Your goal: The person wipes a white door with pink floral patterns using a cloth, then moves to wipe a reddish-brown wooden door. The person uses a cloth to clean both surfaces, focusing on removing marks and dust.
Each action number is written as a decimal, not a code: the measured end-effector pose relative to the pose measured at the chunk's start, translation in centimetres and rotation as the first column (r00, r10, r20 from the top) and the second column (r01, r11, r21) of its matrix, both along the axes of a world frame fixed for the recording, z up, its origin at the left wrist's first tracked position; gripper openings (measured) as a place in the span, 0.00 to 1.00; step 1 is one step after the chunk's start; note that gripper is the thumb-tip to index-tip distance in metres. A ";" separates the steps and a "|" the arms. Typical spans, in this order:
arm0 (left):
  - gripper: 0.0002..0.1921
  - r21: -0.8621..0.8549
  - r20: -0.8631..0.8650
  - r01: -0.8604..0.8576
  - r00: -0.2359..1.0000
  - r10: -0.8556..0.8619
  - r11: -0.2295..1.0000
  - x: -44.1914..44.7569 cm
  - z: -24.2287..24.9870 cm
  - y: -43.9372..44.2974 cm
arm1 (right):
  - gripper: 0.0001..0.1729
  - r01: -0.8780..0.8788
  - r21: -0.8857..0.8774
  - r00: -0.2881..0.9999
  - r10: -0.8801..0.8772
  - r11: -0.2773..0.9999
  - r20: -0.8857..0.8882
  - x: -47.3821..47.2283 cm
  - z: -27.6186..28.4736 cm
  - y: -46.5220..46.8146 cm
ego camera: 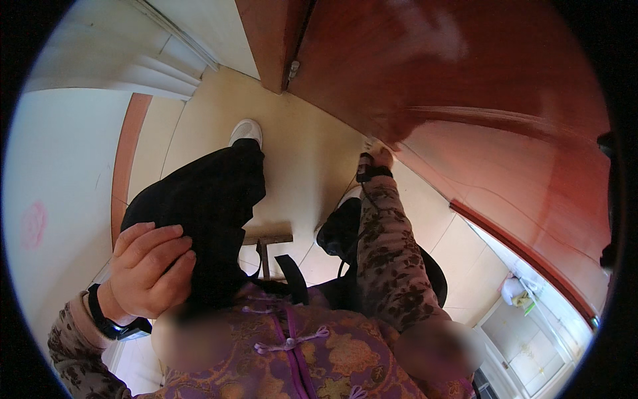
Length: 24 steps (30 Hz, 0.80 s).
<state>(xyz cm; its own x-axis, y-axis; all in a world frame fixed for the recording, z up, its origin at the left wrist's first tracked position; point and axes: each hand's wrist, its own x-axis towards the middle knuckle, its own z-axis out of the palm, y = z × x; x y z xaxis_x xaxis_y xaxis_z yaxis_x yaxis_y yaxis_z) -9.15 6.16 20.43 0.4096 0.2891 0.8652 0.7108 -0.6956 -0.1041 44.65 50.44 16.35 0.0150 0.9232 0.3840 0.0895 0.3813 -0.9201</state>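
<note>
My left hand (pixel 153 267) rests on the thigh of my black trousers (pixel 204 194), fingers loosely bent and holding nothing visible. A dark band with a small device (pixel 117 326) circles that wrist. My right hand (pixel 381 155) reaches down to the lower edge of a glossy red-brown wooden door (pixel 448 99). Its fingers are small and partly hidden, so whether it grips something cannot be made out. A dark strap with a device (pixel 366 169) and a thin cable sits on the right wrist.
A low wooden stool (pixel 266 244) shows between my legs. Beige floor tiles (pixel 299 134) lie underfoot. On the left is a white wall (pixel 60 164) with brown skirting (pixel 128 149). A brown door frame (pixel 271 45) stands ahead. Cloth-like items (pixel 516 294) lie beyond the door at right.
</note>
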 end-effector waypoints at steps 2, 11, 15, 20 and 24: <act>0.14 0.000 -0.002 0.001 1.000 -0.001 1.000 0.2 0.4 0.6 | 0.23 -0.080 0.012 0.996 0.081 0.997 -0.030 -3.0 -1.0 -0.1; 0.17 -0.082 -0.027 0.018 0.999 -0.020 0.996 1.1 1.7 3.9 | 0.18 -0.141 0.108 0.989 0.145 0.984 -0.025 -12.2 -0.1 -1.3; 0.17 -0.103 -0.053 0.038 0.998 -0.044 0.994 1.0 2.3 5.5 | 0.17 -0.222 0.149 0.971 0.232 0.964 -0.055 -13.5 1.0 -2.6; 0.15 -0.138 0.002 0.039 0.999 -0.039 0.990 1.0 1.3 7.0 | 0.23 0.056 0.192 0.930 -0.122 0.980 0.348 -14.7 1.9 -3.0; 0.15 -0.140 0.062 0.019 0.998 -0.011 0.990 1.0 0.0 7.1 | 0.24 0.141 0.179 0.898 -0.202 0.974 0.391 -16.7 4.3 -4.7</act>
<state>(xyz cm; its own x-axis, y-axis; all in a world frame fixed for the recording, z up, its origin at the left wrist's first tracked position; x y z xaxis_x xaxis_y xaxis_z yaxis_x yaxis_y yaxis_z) -8.13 13.28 20.42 0.3628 0.4040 0.8397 0.7021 -0.7110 0.0388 27.96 45.72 20.65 -0.0160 0.8554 0.5178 0.5178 0.4501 -0.7275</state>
